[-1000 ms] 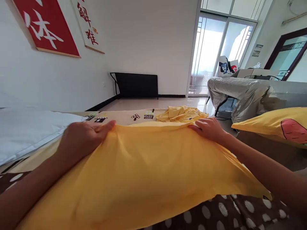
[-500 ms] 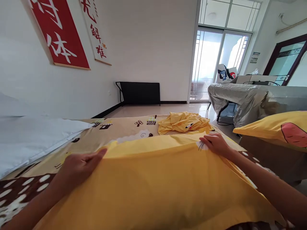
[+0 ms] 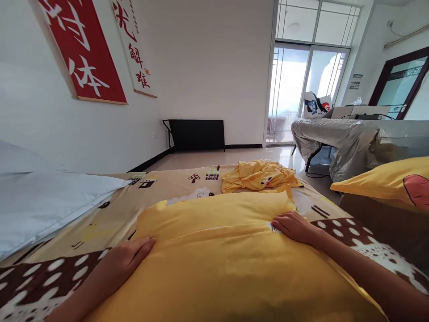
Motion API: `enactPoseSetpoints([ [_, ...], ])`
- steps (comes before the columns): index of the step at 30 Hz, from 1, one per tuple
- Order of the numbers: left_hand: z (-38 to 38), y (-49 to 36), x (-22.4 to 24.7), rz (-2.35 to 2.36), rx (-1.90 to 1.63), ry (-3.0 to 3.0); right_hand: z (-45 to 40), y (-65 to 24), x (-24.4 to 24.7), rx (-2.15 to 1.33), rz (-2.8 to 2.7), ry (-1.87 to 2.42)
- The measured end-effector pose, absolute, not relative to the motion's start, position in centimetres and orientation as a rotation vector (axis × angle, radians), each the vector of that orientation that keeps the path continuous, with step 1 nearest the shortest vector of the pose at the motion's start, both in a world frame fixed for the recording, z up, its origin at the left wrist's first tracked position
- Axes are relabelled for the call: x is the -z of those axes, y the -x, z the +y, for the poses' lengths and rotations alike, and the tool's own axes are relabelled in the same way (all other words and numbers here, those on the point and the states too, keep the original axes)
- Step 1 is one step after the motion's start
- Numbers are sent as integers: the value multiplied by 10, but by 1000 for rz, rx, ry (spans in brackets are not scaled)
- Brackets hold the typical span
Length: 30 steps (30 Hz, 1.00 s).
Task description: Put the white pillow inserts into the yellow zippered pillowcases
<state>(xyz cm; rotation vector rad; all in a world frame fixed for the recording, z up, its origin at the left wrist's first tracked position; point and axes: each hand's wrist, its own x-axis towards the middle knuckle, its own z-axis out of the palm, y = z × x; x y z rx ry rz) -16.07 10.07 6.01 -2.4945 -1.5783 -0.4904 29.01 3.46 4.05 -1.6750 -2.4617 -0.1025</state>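
Note:
A yellow pillowcase [image 3: 228, 268], plump as if a pillow is inside, lies on the bed in front of me. A long fold or opening edge crosses it, with a flatter yellow strip beyond. My left hand [image 3: 129, 257] is closed on the left end of that edge, its thumb on top. At the other end, my right hand [image 3: 295, 227] has its fingers curled on the cloth beside a small white patch with black lines. The undersides of the fingers on both hands are hidden.
Crumpled yellow cloth [image 3: 261, 175] lies farther back on the patterned bedsheet [image 3: 174, 183]. White pillows [image 3: 63, 197] are at left. At right are a yellow pillow [image 3: 378, 179] and a plastic-covered table [image 3: 338, 134]. A black folded panel [image 3: 197, 135] leans by the wall.
Both hands have lowered the pillowcase edge toward the bed. The raised, taut front has settled into a rounded shape, showing more of the yellow strip beyond the edge.

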Motion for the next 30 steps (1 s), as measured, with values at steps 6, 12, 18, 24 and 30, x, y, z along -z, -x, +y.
enactPoseSetpoints([
  [6, 78, 105, -112, -897, 491, 2602, 45, -260, -110, 171, -2502, 1664],
  [12, 31, 5, -113, -353, 265, 3006, 61, -217, -116, -20, -2573, 1520],
  [18, 31, 4, -89, -313, 112, 3146, 69, -246, -104, -549, -2451, 1574],
  [24, 24, 6, -84, -288, 169, 3135, 63, -246, -106, -680, -2538, 1496],
  [30, 26, 7, -77, -290, 165, 3095, 58, -241, -104, -718, -2589, 1415],
])
